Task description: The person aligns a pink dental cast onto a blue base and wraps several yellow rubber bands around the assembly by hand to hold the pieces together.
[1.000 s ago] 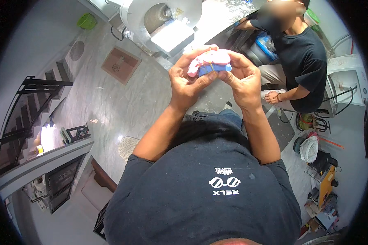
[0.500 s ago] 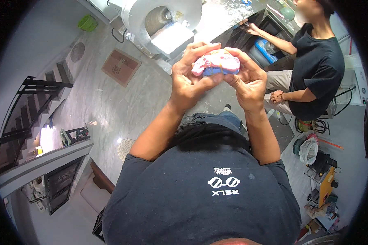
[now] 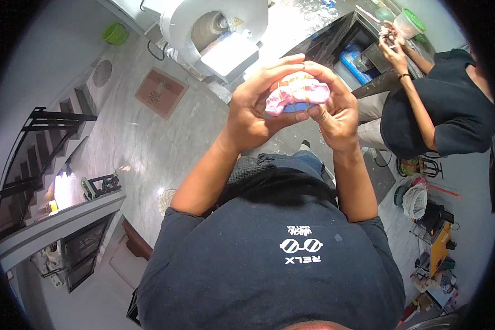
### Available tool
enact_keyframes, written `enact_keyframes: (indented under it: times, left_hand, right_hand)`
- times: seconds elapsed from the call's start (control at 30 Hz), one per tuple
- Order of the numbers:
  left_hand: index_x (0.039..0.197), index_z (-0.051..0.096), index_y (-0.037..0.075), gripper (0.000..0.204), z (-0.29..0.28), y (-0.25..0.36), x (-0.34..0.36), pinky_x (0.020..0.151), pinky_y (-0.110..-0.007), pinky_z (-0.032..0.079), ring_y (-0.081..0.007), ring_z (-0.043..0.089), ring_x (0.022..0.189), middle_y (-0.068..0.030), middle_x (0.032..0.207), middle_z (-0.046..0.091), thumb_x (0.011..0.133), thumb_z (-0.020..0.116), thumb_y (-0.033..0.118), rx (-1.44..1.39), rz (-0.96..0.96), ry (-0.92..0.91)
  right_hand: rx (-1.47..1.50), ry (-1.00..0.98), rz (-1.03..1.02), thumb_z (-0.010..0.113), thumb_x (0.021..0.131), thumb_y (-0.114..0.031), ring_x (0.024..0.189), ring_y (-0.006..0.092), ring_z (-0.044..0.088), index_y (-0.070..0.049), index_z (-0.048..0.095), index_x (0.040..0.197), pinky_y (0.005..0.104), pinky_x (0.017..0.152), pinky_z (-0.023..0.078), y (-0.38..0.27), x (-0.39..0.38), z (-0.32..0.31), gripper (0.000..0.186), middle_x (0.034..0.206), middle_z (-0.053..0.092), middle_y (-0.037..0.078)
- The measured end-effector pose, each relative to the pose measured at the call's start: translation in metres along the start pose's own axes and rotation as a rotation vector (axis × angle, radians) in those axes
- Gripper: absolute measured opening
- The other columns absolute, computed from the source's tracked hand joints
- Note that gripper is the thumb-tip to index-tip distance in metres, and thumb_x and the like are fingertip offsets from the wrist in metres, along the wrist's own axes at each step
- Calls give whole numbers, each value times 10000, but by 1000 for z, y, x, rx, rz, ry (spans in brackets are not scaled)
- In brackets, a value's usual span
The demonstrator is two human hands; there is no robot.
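Observation:
A rounded pink-and-blue moulded piece (image 3: 297, 94) is held up between both hands in front of my chest. It has a lumpy pink rim, a blue lower part, and thin yellow-orange bands running across it. My left hand (image 3: 253, 107) curves round its left side, fingers over the far top and thumb at the near lower edge. From the other side my right hand (image 3: 340, 113) closes on it, its thumb pressed to the blue part. The fingertips of the two hands almost meet above the piece. Its underside is hidden.
Beyond my hands stands a white machine (image 3: 225, 52) with a round opening. A dark open cabinet (image 3: 349, 47) holds a blue item. At the right, a person in a black shirt (image 3: 440, 110) handles something small. A doormat (image 3: 161, 93) and a staircase (image 3: 38, 159) lie left.
Both hands have tilted the piece, so more of its top and bands shows. The other person has moved right and raised both hands together, away from the cabinet.

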State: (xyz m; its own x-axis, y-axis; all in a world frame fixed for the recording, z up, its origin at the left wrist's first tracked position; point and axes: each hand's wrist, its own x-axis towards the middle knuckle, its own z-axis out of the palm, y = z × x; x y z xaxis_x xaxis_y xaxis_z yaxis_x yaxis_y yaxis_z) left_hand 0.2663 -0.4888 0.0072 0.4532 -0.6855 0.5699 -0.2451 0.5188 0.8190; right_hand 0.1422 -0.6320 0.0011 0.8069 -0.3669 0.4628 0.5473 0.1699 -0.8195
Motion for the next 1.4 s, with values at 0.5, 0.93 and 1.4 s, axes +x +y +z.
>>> enact_keyframes:
  times: [0.5,0.93,1.4]
  left_hand:
    - [1336,662,25,757,-4,0,-18,971,-371,525,-259,617,1166,-160,1274,601,684,978,243,316,69,88]
    - [1309,641,-38,661,-2,-7,-25,1072,-374,523,-247,595,1293,-188,1398,581,742,947,111,-171,11,120]
    - [1326,634,-29,710,-8,-15,-27,1094,-419,513,-290,609,1290,-212,1377,611,712,953,127,-191,46,100]
  right_hand:
    - [-158,-131,-5,846,862,-126,1281,237,582,106,559,1385,371,1122,466,5,-2,-8,640,1373,588,165]
    - [-207,-138,-25,820,898,-177,1295,248,585,100,535,1414,375,1118,454,4,-2,7,651,1407,591,170]
    - [-553,-114,-74,886,776,-196,1176,301,671,48,685,1279,388,1025,516,-4,0,10,593,1260,691,203]
